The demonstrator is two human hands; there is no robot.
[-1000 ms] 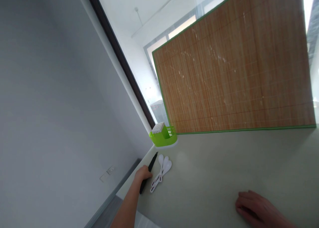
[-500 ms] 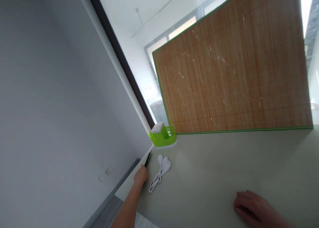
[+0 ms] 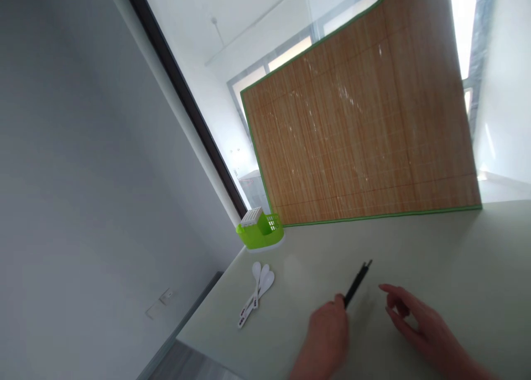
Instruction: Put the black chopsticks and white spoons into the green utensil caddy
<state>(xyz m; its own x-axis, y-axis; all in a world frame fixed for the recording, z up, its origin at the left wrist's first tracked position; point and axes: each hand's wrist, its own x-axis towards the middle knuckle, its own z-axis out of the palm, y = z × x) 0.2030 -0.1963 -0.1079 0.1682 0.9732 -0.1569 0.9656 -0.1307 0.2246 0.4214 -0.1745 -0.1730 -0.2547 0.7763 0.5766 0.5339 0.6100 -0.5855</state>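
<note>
My left hand (image 3: pixel 329 330) is closed around a bundle of black chopsticks (image 3: pixel 357 284), whose tips point up and to the right over the table. Just to the right, my right hand (image 3: pixel 418 322) holds nothing, its thumb and fingers curved and apart. A gap separates it from the chopsticks. Several white spoons (image 3: pixel 265 285) lie crossed over one another on the table, left of my left hand. Beyond them stands a green utensil basket (image 3: pixel 259 235) with a white slotted part on top and a white base.
The pale table (image 3: pixel 323 258) has its left edge beside a grey wall (image 3: pixel 103 214) with sockets (image 3: pixel 166 296). A bamboo mat (image 3: pixel 357 120) with green edging stands upright along the back, against a glass pane (image 3: pixel 232 42).
My left hand has carried the chopsticks from the table's left edge, past the spoons, to near my right hand. The right hand has risen slightly and its fingers have parted. The view has shifted.
</note>
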